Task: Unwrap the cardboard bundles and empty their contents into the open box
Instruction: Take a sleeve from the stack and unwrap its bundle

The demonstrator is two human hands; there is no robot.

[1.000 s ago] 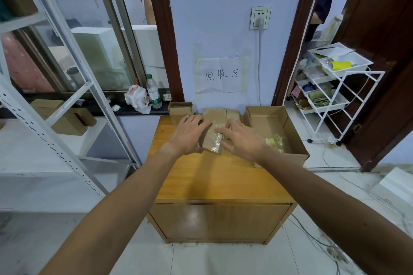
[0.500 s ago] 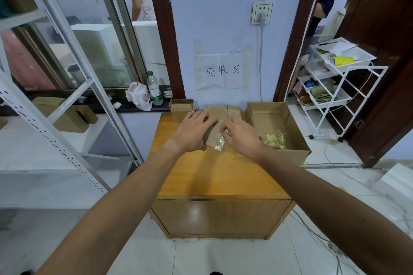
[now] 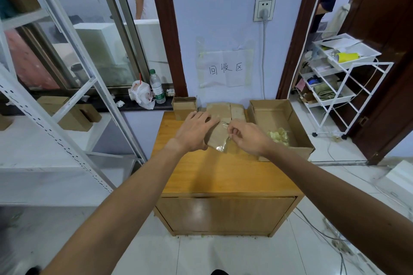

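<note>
The cardboard bundle lies toward the back edge of the worktop, long axis running front to back, between the hands. The left hand presses it, fingers spread flat. The right hand pinches its clear wrap and is nearer the open box at the right edge.

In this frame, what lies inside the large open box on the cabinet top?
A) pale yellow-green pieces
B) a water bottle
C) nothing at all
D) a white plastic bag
A: pale yellow-green pieces sit in the near part of the open box, to the right of the cardboard bundle that the right hand pinches.
</note>
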